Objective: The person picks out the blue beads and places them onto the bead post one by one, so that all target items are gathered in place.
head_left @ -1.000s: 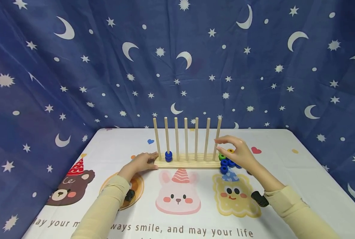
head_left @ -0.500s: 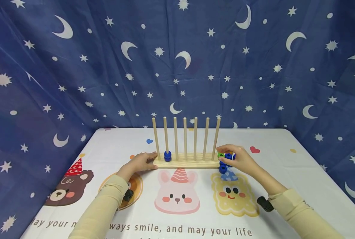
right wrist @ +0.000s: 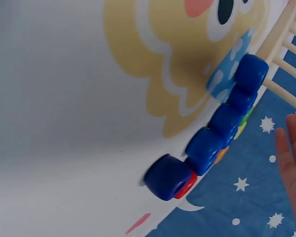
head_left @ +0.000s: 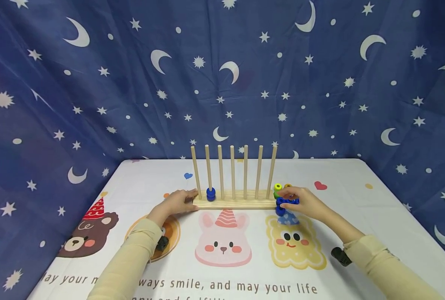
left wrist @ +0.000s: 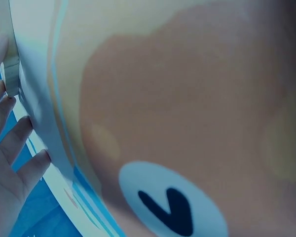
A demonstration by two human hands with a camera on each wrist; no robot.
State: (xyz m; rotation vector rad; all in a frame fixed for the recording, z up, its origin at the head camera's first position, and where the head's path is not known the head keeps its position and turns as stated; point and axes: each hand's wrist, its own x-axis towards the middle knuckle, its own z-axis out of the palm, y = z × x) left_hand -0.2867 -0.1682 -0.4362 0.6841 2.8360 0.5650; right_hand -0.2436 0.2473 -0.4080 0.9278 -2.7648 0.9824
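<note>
A wooden peg rack (head_left: pixel 237 204) with several upright rods stands mid-table. My left hand (head_left: pixel 175 202) grips its left end, thumb in front and fingers behind. Two blue beads (head_left: pixel 211 194) are stacked on the second rod from the left. Loose beads lie against the rack's right end, with a yellow bead (head_left: pixel 278 186) at the back. Over this group is my right hand (head_left: pixel 303 203), its thumb and fingers spread apart beside the blue ones. In the right wrist view, its fingers (right wrist: pixel 286 158) look fairly straight and apart from the row of blue beads (right wrist: pixel 224 121).
A dark blue bead (right wrist: pixel 164 177) and a red bead (right wrist: pixel 187 185) sit at the row's near end in the right wrist view. A printed white cloth (head_left: pixel 170 266) covers the table. Behind it hangs a blue curtain (head_left: pixel 192 75) with stars and moons.
My right hand has come down from beside the rightmost rod to the loose beads, and the yellow bead at the back now shows. The left hand keeps its hold on the rack.
</note>
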